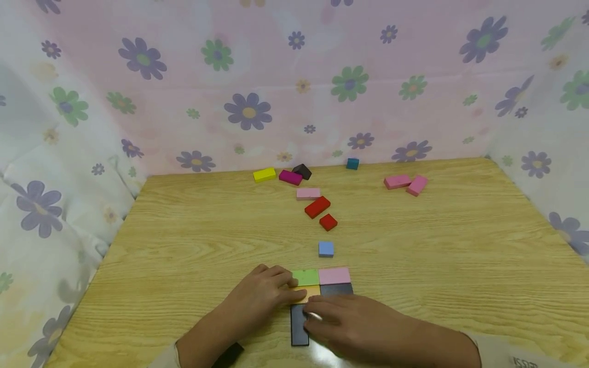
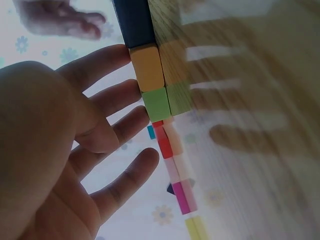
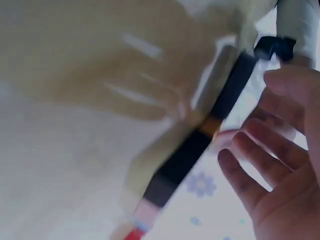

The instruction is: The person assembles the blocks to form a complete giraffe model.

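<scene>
My left hand (image 1: 264, 291) has its fingers extended, and the fingertips touch the ends of the green block (image 1: 306, 277) and the orange block (image 1: 312, 293). Beside these two lie a pink block (image 1: 335, 276) and a dark block (image 1: 337, 289), forming a flat group. Below the orange block a black block (image 1: 299, 325) lies lengthwise toward me. My right hand (image 1: 356, 322) hovers at its right side, fingertips by its upper right edge. In the right wrist view the fingers (image 3: 267, 162) are loosely bent, spread, and hold nothing.
A light blue block (image 1: 326, 249) lies just beyond the group. Farther back are red blocks (image 1: 317, 207), a pale pink block (image 1: 308, 193), magenta (image 1: 290, 177) and yellow blocks (image 1: 264, 175). Two pink blocks (image 1: 398, 181) lie at the back right. A dark object (image 1: 228, 354) is partly under my left forearm.
</scene>
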`<act>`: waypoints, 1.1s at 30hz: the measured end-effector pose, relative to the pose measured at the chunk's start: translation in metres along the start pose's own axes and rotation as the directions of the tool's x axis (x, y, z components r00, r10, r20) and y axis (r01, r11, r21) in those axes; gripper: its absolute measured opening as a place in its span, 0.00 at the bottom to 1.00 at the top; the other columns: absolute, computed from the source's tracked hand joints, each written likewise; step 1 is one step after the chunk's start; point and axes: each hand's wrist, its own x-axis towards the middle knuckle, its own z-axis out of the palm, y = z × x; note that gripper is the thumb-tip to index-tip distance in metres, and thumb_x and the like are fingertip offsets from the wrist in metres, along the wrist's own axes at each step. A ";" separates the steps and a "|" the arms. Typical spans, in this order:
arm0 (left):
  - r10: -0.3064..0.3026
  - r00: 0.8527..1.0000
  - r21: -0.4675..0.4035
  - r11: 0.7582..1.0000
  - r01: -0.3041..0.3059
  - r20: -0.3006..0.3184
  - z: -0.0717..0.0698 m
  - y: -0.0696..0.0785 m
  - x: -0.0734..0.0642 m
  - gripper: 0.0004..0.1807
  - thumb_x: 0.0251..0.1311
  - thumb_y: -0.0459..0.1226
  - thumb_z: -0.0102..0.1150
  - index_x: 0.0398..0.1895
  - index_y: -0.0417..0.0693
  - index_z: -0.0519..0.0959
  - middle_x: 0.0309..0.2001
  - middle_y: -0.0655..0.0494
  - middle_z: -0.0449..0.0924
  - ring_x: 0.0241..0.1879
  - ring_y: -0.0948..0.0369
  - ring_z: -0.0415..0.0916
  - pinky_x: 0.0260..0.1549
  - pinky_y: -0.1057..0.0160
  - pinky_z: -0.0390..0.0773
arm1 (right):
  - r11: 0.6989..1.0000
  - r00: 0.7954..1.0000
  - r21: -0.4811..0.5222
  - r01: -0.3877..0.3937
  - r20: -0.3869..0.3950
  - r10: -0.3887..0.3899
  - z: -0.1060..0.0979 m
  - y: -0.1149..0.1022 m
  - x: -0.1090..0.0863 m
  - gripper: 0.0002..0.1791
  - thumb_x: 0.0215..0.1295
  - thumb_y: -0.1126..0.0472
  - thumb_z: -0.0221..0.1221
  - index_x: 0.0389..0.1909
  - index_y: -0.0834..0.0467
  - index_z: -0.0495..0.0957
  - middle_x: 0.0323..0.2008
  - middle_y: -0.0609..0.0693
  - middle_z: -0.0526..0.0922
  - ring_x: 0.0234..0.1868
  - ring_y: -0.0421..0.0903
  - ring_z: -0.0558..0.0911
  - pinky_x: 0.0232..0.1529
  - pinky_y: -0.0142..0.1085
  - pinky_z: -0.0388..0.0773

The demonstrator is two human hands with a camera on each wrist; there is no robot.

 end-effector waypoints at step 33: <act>0.039 0.992 0.043 0.999 -0.034 -0.117 0.005 0.001 0.000 0.17 0.57 0.34 0.67 0.45 0.70 0.84 0.42 0.66 0.82 0.46 0.65 0.80 0.38 0.65 0.75 | 0.493 0.455 -0.102 -0.864 0.261 0.851 -0.035 0.232 -0.128 0.33 0.71 0.57 0.56 0.69 0.73 0.62 0.68 0.81 0.58 0.68 0.78 0.59 0.64 0.70 0.59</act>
